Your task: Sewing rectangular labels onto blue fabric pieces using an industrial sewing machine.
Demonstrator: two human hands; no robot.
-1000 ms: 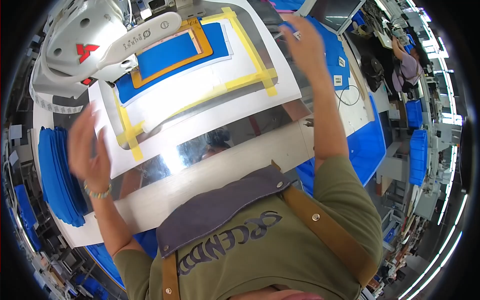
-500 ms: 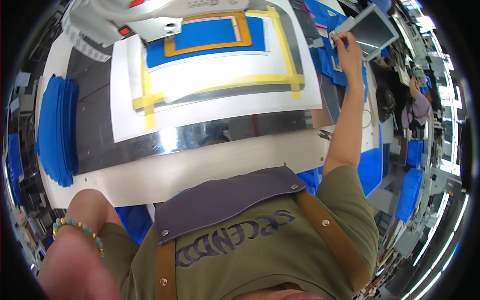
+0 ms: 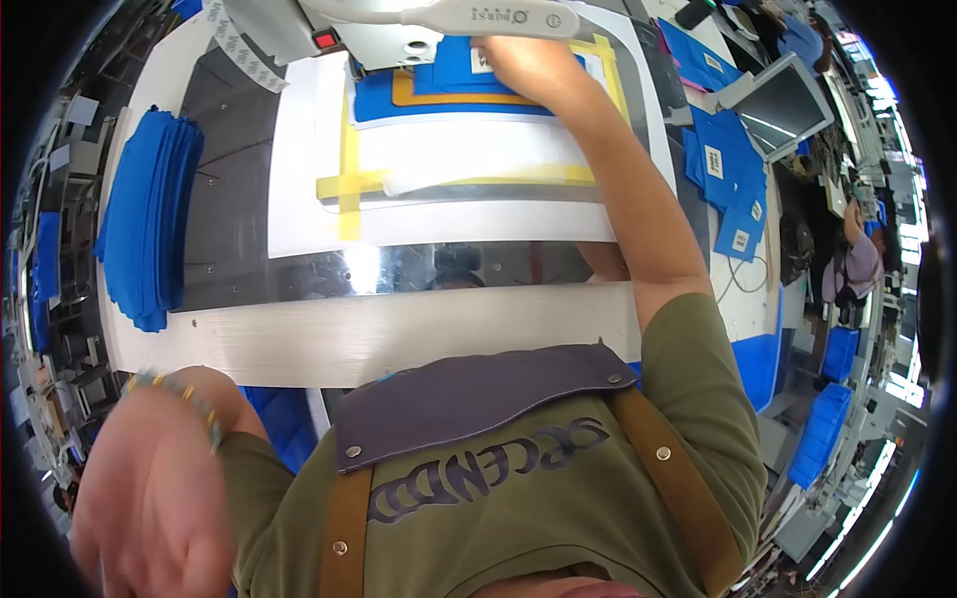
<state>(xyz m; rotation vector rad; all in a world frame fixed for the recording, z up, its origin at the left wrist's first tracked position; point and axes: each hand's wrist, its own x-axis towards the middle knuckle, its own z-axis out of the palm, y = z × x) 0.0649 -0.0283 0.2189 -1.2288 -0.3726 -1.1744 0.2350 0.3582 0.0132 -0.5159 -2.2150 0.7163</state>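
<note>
My right hand (image 3: 523, 68) reaches over the work surface under the white sewing machine head (image 3: 374, 40). Its fingers are closed on a small blue fabric piece (image 3: 447, 72) with a white label (image 3: 481, 62). This piece lies over the opening of an orange frame (image 3: 424, 98), which sits on a larger blue fabric panel (image 3: 374, 100). My left hand (image 3: 155, 488) is raised at the lower left, blurred, away from the table. Its palm shows, the fingers look stretched out, and nothing is seen in it. A beaded bracelet circles that wrist.
A thick stack of blue fabric (image 3: 150, 219) stands on the left. White sheets with yellow tape (image 3: 349, 204) cover the middle. More labelled blue pieces (image 3: 726, 164) lie on the right, near a grey screen (image 3: 788, 105). Blue bins (image 3: 756, 364) are below the table edge.
My right hand has moved left from the pile of labelled pieces to the orange frame, bringing a blue piece with it. My left hand has turned, showing its palm.
</note>
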